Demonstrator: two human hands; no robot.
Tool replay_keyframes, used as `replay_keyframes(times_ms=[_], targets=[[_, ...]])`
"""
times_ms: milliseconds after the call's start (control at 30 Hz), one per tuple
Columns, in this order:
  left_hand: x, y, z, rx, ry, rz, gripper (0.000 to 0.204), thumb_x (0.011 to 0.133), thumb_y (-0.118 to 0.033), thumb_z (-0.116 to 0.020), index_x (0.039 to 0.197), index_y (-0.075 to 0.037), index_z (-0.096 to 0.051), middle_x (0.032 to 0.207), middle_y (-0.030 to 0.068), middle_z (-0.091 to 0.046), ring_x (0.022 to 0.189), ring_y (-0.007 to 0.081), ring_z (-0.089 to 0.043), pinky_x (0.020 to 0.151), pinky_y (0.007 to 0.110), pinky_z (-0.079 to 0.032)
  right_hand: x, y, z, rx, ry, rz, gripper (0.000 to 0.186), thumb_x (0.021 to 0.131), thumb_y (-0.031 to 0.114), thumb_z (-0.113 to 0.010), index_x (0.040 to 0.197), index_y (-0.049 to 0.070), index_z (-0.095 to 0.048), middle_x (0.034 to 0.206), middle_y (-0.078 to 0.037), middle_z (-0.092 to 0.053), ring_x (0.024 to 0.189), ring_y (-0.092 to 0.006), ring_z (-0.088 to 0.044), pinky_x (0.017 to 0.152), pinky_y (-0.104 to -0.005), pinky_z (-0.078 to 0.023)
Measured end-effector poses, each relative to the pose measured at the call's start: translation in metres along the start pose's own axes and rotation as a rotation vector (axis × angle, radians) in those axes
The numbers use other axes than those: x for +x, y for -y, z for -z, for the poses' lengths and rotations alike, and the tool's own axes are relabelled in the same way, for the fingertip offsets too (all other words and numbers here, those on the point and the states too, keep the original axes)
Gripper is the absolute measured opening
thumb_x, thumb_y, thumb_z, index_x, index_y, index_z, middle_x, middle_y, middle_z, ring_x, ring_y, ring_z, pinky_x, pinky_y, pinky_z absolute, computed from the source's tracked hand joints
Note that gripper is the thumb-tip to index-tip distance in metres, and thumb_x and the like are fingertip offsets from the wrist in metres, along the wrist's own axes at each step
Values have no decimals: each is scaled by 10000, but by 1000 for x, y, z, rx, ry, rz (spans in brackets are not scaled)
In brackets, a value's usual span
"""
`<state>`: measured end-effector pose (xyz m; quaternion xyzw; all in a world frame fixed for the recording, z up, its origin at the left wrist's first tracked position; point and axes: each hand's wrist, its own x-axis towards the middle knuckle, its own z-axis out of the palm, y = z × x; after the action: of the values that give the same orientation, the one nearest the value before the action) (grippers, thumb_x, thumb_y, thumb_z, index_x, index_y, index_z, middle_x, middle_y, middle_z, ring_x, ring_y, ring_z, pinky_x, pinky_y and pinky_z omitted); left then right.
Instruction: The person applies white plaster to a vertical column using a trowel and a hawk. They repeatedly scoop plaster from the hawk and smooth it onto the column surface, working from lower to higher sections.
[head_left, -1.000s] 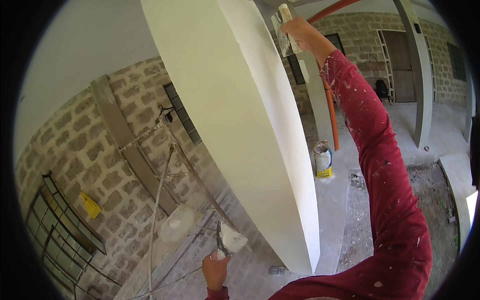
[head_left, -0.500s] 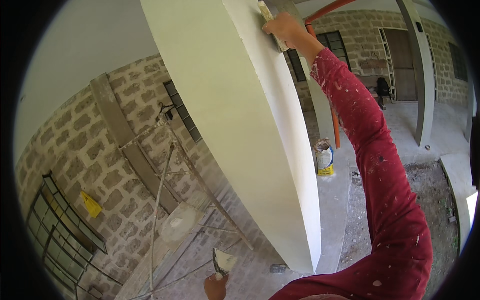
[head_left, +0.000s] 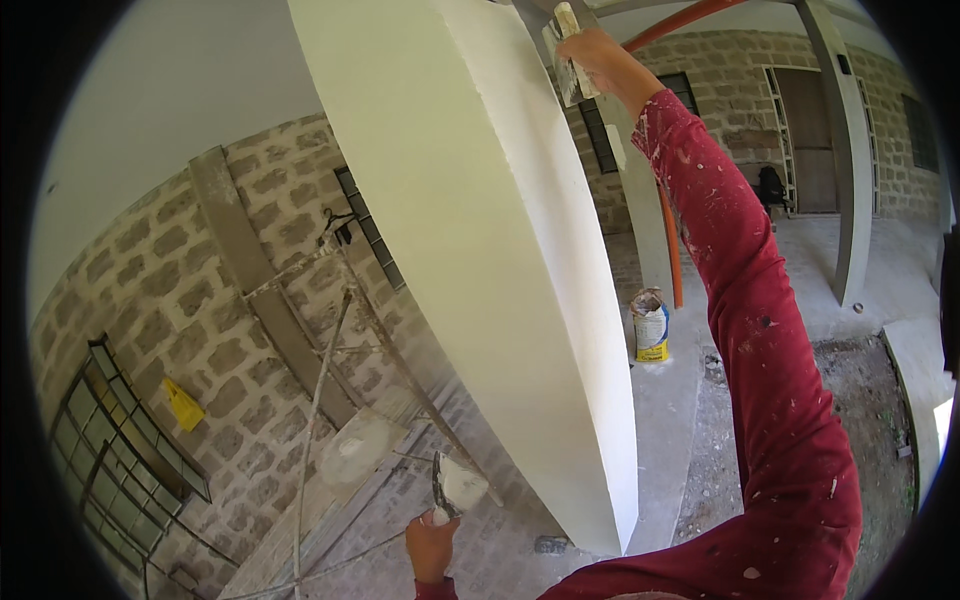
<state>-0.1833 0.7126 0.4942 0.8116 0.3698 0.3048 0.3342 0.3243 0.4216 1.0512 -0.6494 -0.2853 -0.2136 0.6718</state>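
A pale, smooth square column [head_left: 450, 230] fills the middle of the head view. High at its right face, my right hand [head_left: 592, 52] grips the handle of a plastering trowel [head_left: 570, 75], whose blade is smeared with white filler. The blade appears slightly off the column's right face. Low in front, my left hand [head_left: 431, 545] is closed round the handle of a putty knife [head_left: 459, 487]. White filler sits on that wide blade. My right arm is stretched up in a red sleeve spotted with white.
A metal scaffold frame [head_left: 322, 400] with a plank [head_left: 270, 545] stands left of the column. An opened bag [head_left: 650, 328] rests on the floor to the right, near an orange pipe [head_left: 671, 250]. A barred window [head_left: 125, 450] and yellow bag [head_left: 183, 404] are at far left.
My right hand has moved a little right with the trowel, which has turned and come away from the column face. My left hand has risen slightly with the putty knife.
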Motion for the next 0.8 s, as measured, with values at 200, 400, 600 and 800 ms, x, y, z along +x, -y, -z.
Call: replay_keyframes(times_ms=[200, 400, 600, 800], targets=[[-35, 24, 11, 137, -21, 87, 340, 871, -243, -882, 1037, 46, -816, 890, 189, -810, 790, 283, -758, 760, 422, -560, -2, 11, -18, -50, 92, 119, 328, 853, 156, -727, 1068, -76, -640, 922, -120, -596, 784, -225, -564, 630, -439, -476], [-16, -7, 30, 278, -66, -86, 457, 809, -333, -912, 1088, 10, -798, 949, 266, -740, 925, 465, -719, 804, 530, -546, -92, 45, -18, -322, 17, 732, 344, 954, 152, -660, 1177, -103, -721, 1049, -297, -752, 964, -424, -736, 844, -509, -565], [11, -125, 43, 49, -68, -437, 394, 801, -267, -911, 1056, 7, -787, 877, 249, -755, 863, 451, -736, 763, 499, -561, -300, 23, 41, 57, 114, 578, 383, 992, 110, -699, 1343, -42, -690, 1116, -157, -704, 869, -228, -667, 760, -410, -539], [4, -221, 75, 227, 7, -565, 271, 796, -138, -901, 1017, -29, -785, 852, 212, -750, 809, 459, -709, 698, 471, -555, -453, -60, 29, -213, 333, 977, 651, 898, 47, -777, 1523, 207, -688, 1567, -27, -659, 1433, -314, -576, 1252, -572, -369]])
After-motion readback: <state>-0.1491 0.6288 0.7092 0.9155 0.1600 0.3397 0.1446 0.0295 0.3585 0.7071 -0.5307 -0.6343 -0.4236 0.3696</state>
